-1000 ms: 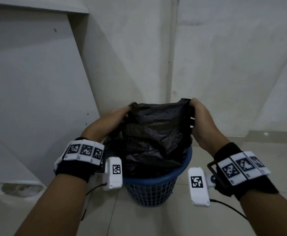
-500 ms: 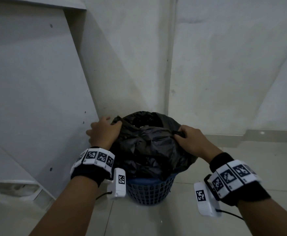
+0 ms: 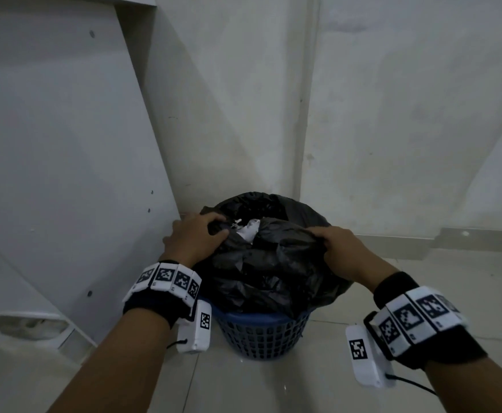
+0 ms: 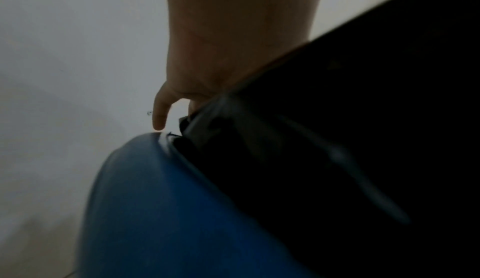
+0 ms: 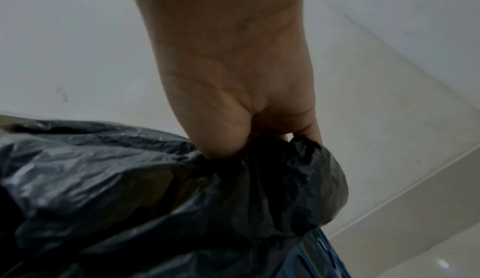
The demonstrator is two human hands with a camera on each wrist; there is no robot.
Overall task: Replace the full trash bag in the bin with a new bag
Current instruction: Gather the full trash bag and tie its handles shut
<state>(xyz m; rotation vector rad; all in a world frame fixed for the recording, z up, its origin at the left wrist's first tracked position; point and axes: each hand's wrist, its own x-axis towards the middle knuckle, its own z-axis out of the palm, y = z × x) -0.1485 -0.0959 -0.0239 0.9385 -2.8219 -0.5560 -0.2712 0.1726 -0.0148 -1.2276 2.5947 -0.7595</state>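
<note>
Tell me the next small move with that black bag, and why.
Probably draw both gathered edges together over the middle to close the mouth. The left hand and right hand each grip the black bag at opposite sides, white trash shows through the gap, and the bag sits in the blue bin.

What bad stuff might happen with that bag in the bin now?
1. The crinkled black plastic trash bag is open on top, with white paper scraps showing; they might spill if it tips.
2. The left hand and right hand each grip only a bunch of thin film, which might tear or slip.
3. The blue plastic mesh bin looks light and might lift or topple with the bag.
</note>
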